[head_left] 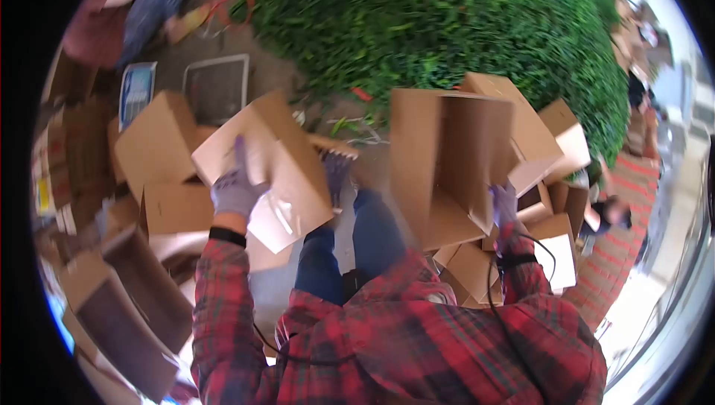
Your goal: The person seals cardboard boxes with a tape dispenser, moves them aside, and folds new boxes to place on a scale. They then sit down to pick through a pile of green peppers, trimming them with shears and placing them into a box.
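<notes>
My left hand [237, 187], in a light purple glove, lies against the side of a brown cardboard box [279, 159], its fingers spread over the cardboard. That box is tilted, with clear tape on its lower face. On the right, my right hand [503, 201], also gloved, grips the edge of an open cardboard box [413, 170]. The dark inside of this box faces me and looks empty. The two boxes are apart, with my legs below and between them.
A large heap of green plants [447, 25] fills the top. More cardboard boxes [160, 140] are piled at the left and right. A person [153, 2] is at the upper left, another [612, 213] at the right. A grey framed tray [216, 88] lies on the floor.
</notes>
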Demonstrator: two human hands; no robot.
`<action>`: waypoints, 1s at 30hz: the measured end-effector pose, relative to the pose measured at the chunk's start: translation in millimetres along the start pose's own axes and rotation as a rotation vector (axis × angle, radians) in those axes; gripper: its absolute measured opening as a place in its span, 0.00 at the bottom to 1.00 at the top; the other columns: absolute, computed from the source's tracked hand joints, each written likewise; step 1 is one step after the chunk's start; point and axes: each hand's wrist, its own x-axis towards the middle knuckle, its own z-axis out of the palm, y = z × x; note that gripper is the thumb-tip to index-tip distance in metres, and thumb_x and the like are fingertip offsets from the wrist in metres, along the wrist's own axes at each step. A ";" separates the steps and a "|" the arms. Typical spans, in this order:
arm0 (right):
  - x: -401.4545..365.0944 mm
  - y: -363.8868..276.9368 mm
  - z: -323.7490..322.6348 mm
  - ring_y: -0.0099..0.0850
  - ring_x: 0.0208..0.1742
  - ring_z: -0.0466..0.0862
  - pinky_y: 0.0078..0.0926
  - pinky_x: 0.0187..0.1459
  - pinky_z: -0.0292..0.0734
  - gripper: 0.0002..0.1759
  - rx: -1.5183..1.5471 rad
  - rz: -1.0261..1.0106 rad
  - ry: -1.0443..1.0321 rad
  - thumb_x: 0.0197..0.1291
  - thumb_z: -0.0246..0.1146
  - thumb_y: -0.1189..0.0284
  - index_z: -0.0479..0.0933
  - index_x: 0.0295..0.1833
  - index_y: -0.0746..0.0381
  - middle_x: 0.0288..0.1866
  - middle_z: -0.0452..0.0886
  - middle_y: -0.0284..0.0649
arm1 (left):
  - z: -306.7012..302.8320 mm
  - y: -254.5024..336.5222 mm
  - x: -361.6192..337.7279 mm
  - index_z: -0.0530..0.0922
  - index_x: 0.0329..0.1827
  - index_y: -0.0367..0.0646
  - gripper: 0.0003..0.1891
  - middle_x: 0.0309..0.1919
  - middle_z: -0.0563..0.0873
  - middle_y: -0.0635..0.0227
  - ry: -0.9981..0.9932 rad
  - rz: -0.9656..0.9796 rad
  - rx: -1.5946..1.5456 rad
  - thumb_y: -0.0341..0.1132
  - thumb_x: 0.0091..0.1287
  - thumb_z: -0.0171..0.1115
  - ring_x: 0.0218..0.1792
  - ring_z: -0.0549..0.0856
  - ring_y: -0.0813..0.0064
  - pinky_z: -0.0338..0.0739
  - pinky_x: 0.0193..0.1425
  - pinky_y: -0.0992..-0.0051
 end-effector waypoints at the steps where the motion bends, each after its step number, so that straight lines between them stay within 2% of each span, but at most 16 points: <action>1: 7.7 -8.2 3.1 0.24 0.30 0.74 0.31 0.31 0.71 0.13 0.048 -0.037 0.025 0.58 0.58 0.72 0.77 0.48 0.65 0.31 0.77 0.33 | -0.1 -5.1 4.0 0.42 0.83 0.54 0.59 0.52 0.86 0.53 0.051 0.032 0.023 0.54 0.53 0.72 0.43 0.88 0.53 0.82 0.52 0.56; 2: 17.8 -16.4 1.5 0.25 0.30 0.75 0.32 0.32 0.71 0.14 -0.084 -0.103 0.046 0.58 0.58 0.72 0.77 0.47 0.66 0.32 0.78 0.34 | 11.0 -8.9 10.8 0.52 0.82 0.55 0.57 0.64 0.78 0.54 0.242 0.081 0.261 0.55 0.49 0.74 0.57 0.83 0.55 0.70 0.68 0.48; 3: 26.3 -24.2 0.9 0.26 0.30 0.75 0.33 0.33 0.71 0.14 -0.219 -0.166 0.058 0.58 0.58 0.72 0.77 0.47 0.68 0.32 0.78 0.35 | -18.3 8.3 8.3 0.64 0.76 0.55 0.53 0.71 0.70 0.59 0.104 0.028 0.286 0.57 0.44 0.76 0.70 0.70 0.55 0.47 0.78 0.40; 4: 29.2 -31.2 4.1 0.27 0.30 0.75 0.33 0.33 0.72 0.13 -0.226 -0.206 0.078 0.58 0.58 0.72 0.76 0.46 0.68 0.31 0.77 0.36 | -26.7 13.1 6.9 0.74 0.68 0.52 0.46 0.71 0.70 0.58 0.260 0.098 0.305 0.58 0.42 0.77 0.75 0.61 0.52 0.35 0.80 0.39; 6: 61.4 -61.5 7.8 0.29 0.30 0.75 0.34 0.34 0.72 0.13 -0.240 -0.326 0.123 0.58 0.58 0.72 0.75 0.45 0.70 0.29 0.76 0.37 | -29.0 8.0 31.8 0.82 0.56 0.49 0.36 0.74 0.66 0.55 0.351 0.215 0.169 0.58 0.43 0.77 0.77 0.56 0.45 0.33 0.80 0.39; 9: 155.5 -39.1 17.3 0.30 0.32 0.76 0.34 0.37 0.73 0.16 0.052 -0.527 0.121 0.58 0.59 0.73 0.75 0.50 0.71 0.32 0.78 0.38 | -23.0 7.5 83.1 0.76 0.48 0.49 0.35 0.65 0.75 0.57 0.219 0.180 -0.074 0.52 0.37 0.83 0.65 0.74 0.52 0.67 0.69 0.57; 10: 173.7 -59.7 2.4 0.27 0.37 0.76 0.29 0.41 0.74 0.21 -0.131 -0.537 0.122 0.60 0.59 0.74 0.75 0.58 0.71 0.38 0.81 0.37 | -53.4 34.8 79.7 0.75 0.49 0.49 0.39 0.62 0.78 0.60 0.104 0.077 -0.009 0.51 0.33 0.84 0.60 0.77 0.56 0.71 0.65 0.56; 13: 215.4 -140.0 -49.5 0.54 0.50 0.83 0.46 0.51 0.75 0.26 -0.177 -0.278 -0.083 0.62 0.58 0.65 0.73 0.62 0.70 0.47 0.83 0.60 | -86.0 83.2 78.1 0.63 0.74 0.41 0.62 0.62 0.79 0.52 -0.161 -0.126 -0.049 0.52 0.32 0.85 0.61 0.79 0.52 0.73 0.65 0.58; 15: 271.6 -165.6 -72.7 0.48 0.39 0.83 0.41 0.43 0.76 0.24 -0.027 -0.456 -0.006 0.62 0.59 0.67 0.74 0.60 0.71 0.40 0.83 0.58 | -26.3 44.0 87.9 0.64 0.75 0.39 0.61 0.57 0.84 0.50 0.136 0.283 -0.131 0.54 0.35 0.84 0.56 0.83 0.49 0.76 0.62 0.60; 17: 284.9 -222.9 -113.5 0.46 0.34 0.81 0.38 0.41 0.75 0.23 0.089 -0.457 0.009 0.63 0.59 0.67 0.74 0.59 0.71 0.36 0.82 0.57 | -40.6 70.6 87.0 0.79 0.61 0.37 0.46 0.48 0.88 0.49 -0.365 0.086 -0.075 0.55 0.39 0.82 0.49 0.87 0.50 0.80 0.56 0.60; 19: 308.1 -272.9 -149.3 0.41 0.31 0.79 0.34 0.39 0.74 0.22 -0.001 -0.515 0.105 0.64 0.58 0.68 0.74 0.60 0.69 0.33 0.81 0.54 | -74.8 118.9 66.1 0.87 0.43 0.36 0.33 0.43 0.89 0.50 -0.371 -0.030 -0.093 0.57 0.43 0.80 0.45 0.88 0.53 0.81 0.51 0.60; 21: 313.8 -332.9 -177.4 0.21 0.22 0.69 0.24 0.25 0.69 0.23 -0.014 -0.435 0.207 0.66 0.60 0.70 0.72 0.64 0.70 0.23 0.73 0.41 | -76.4 131.2 63.0 0.87 0.37 0.36 0.30 0.37 0.89 0.48 -0.348 -0.059 -0.101 0.57 0.45 0.78 0.43 0.88 0.52 0.81 0.48 0.60; 23: 397.0 -325.2 -196.5 0.30 0.25 0.78 0.32 0.31 0.75 0.23 -0.191 -0.694 0.537 0.67 0.59 0.69 0.73 0.65 0.67 0.28 0.79 0.50 | -75.0 136.2 60.2 0.87 0.36 0.36 0.28 0.33 0.89 0.50 -0.369 -0.098 -0.219 0.55 0.46 0.78 0.38 0.88 0.53 0.81 0.46 0.61; 26: 449.3 -375.2 -217.9 0.47 0.56 0.83 0.44 0.58 0.75 0.24 -0.163 -0.752 0.674 0.69 0.53 0.70 0.70 0.70 0.59 0.56 0.83 0.50 | -83.8 161.7 48.8 0.87 0.34 0.36 0.20 0.30 0.89 0.53 -0.192 -0.095 -0.311 0.45 0.50 0.79 0.35 0.88 0.55 0.80 0.43 0.60; 28: 503.0 -401.0 -224.3 0.45 0.60 0.82 0.39 0.60 0.75 0.22 -0.194 -0.854 0.852 0.71 0.52 0.71 0.72 0.69 0.58 0.59 0.82 0.47 | -68.4 165.6 45.8 0.89 0.35 0.38 0.14 0.28 0.89 0.54 -0.087 -0.067 -0.521 0.39 0.54 0.78 0.32 0.88 0.64 0.79 0.40 0.65; 30: 532.7 -417.2 -230.3 0.40 0.69 0.75 0.38 0.70 0.68 0.24 -0.206 -0.907 0.884 0.71 0.48 0.75 0.72 0.70 0.55 0.70 0.76 0.42 | -59.7 165.6 49.5 0.87 0.46 0.39 0.16 0.38 0.89 0.55 -0.127 -0.126 -0.364 0.42 0.62 0.71 0.39 0.88 0.62 0.79 0.46 0.65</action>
